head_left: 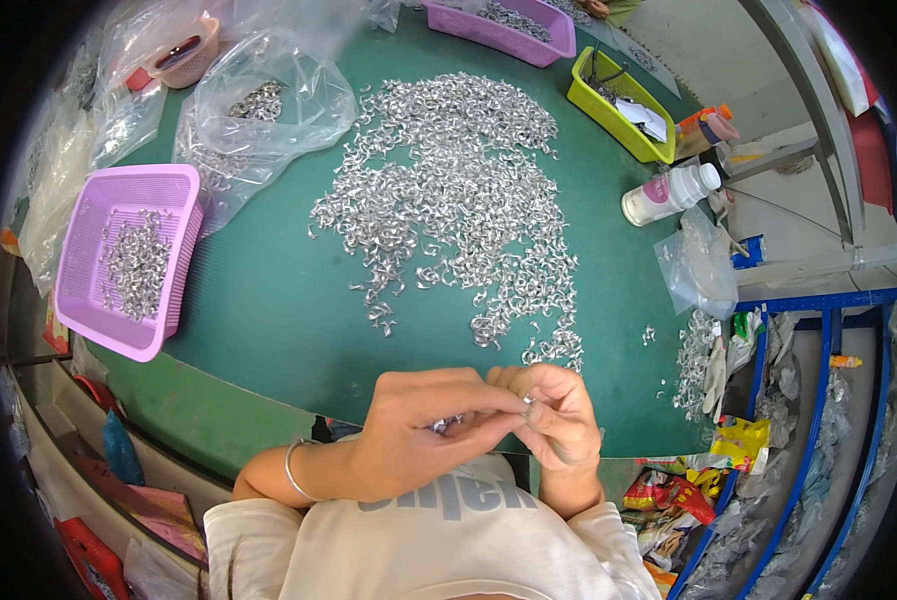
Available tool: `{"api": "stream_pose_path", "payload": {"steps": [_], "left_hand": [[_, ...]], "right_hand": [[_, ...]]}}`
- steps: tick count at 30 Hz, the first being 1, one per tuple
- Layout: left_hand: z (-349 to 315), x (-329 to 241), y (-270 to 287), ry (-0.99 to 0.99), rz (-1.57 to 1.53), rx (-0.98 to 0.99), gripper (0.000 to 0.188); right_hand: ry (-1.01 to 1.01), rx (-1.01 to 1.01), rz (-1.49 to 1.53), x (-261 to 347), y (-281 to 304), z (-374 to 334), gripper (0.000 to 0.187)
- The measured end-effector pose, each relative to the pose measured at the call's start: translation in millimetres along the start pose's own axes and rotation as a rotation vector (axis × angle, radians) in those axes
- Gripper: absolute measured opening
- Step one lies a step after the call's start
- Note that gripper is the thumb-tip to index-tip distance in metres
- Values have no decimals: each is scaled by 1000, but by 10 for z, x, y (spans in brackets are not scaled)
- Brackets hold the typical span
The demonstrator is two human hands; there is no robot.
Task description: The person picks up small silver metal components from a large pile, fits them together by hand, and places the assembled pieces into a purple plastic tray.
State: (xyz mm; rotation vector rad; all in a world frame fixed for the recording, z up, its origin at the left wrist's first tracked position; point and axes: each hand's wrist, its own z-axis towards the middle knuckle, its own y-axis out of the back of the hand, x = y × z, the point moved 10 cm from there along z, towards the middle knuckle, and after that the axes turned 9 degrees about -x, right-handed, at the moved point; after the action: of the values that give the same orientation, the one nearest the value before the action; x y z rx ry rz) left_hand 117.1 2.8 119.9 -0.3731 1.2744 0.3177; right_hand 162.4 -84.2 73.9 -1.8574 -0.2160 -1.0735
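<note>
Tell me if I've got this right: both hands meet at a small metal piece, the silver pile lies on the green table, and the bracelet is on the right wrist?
Not quite: the head view shows the bracelet on the left wrist. The left hand and right hand do meet at a small metal piece, and the silver pile lies on the green table.

Glossy metal pieces (469,190), matt tabletop (279,265)

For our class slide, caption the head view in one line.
Left hand and right hand meet at a small shiny piece, before silvery pieces scattered across a green table.
</note>
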Motion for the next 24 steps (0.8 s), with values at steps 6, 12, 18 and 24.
{"api": "stream_pose_path", "payload": {"steps": [6, 12, 18, 24], "left_hand": [[-16, 24, 24, 6, -8, -31, 17], [-31, 47, 36, 26, -23, 2, 19], [-75, 132, 153, 139, -198, -140, 18], [-43, 187, 72, 127, -177, -12, 17]], "right_hand": [[48, -76, -77, 57, 43, -1, 14], [348, -99, -454, 352, -46, -53, 14], [342, -64, -385, 357, -107, -83, 14], [495, -77, -645, 446, -192, -83, 13]]}}
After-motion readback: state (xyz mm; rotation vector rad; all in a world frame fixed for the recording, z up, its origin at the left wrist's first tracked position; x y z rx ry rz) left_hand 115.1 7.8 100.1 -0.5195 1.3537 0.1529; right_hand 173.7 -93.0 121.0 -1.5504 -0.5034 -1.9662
